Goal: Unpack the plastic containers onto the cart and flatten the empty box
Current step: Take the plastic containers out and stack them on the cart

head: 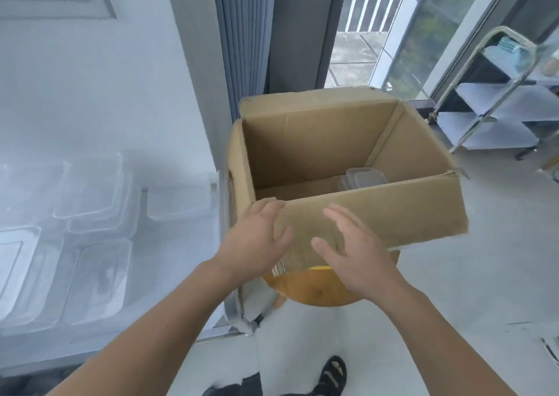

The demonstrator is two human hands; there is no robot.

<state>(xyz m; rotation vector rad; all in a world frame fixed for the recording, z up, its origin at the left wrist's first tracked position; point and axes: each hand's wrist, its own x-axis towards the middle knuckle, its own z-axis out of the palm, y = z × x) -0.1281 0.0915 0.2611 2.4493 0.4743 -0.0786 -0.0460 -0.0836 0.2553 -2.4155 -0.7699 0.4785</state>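
Fingers (273, 206) loose, left hand (254, 238) on box flap (393, 211).

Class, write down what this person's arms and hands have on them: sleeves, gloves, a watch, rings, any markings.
The left hand and the right hand wear no gloves, and no watch, bracelet, ring or marking shows on either. Above the wrists no sleeve is in view as far as the picture's lower edge.
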